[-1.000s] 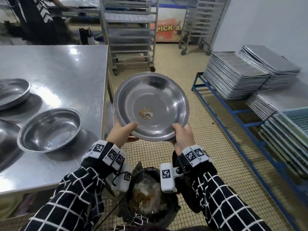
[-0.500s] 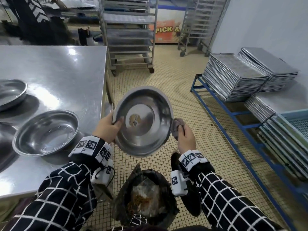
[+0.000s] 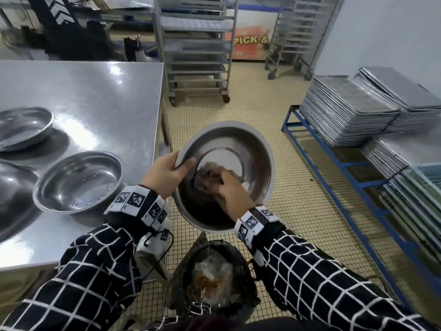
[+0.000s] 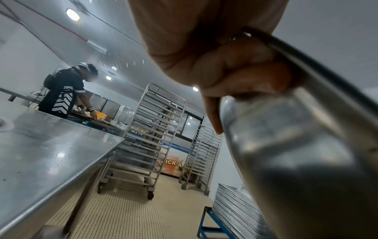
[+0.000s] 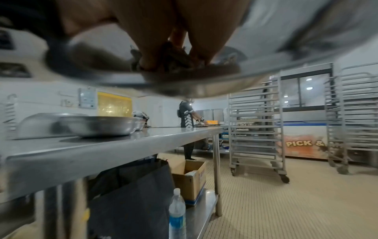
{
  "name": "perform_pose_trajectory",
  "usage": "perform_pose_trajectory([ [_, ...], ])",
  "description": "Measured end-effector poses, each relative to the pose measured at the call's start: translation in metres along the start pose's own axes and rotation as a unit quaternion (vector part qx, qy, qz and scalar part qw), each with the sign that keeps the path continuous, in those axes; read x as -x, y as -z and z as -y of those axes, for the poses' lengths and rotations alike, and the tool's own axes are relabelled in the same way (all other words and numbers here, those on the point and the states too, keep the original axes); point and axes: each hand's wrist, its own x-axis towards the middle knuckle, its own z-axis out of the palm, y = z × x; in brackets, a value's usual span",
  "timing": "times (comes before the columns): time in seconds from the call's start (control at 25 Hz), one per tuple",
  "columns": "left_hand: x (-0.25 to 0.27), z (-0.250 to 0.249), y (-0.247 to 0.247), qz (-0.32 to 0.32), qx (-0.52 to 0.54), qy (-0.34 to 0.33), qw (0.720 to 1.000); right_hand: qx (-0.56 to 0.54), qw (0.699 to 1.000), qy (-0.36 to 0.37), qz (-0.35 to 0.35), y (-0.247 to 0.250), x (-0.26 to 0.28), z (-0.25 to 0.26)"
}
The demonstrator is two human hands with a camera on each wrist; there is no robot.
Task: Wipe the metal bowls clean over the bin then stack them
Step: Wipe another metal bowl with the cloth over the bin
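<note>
A round metal bowl (image 3: 248,149) hangs tilted toward me above the black-lined bin (image 3: 212,278). My left hand (image 3: 169,173) grips its left rim, thumb inside, fingers curled behind the rim (image 4: 241,69). My right hand (image 3: 226,187) is inside the bowl and presses a dark crumpled cloth (image 3: 207,172) against the bowl's bottom; its fingers curl over the cloth (image 5: 174,59). On the steel table (image 3: 100,96) to the left lie other metal bowls: one near (image 3: 78,182), one farther back (image 3: 23,127), and one upside down (image 3: 12,194) at the left edge.
The table's corner and leg (image 3: 164,130) stand just left of the held bowl. Stacks of metal trays (image 3: 346,108) sit on a blue rack (image 3: 334,158) to the right. Wheeled tray racks (image 3: 198,48) stand behind. Another person (image 4: 65,92) works at a far counter.
The bowl dropped lower and tilted toward me over the bin. My right hand left the bowl's right rim and went inside with the cloth. My left hand kept its hold on the left rim.
</note>
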Motion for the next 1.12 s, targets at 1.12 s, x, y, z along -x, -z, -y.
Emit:
perform_pose_trajectory([
  [1.12, 0.016, -0.007, -0.013, -0.145, 0.050, -0.007, 0.988, -0.067, 0.991, -0.060, -0.097, -0.004, 0.049, 0.007],
])
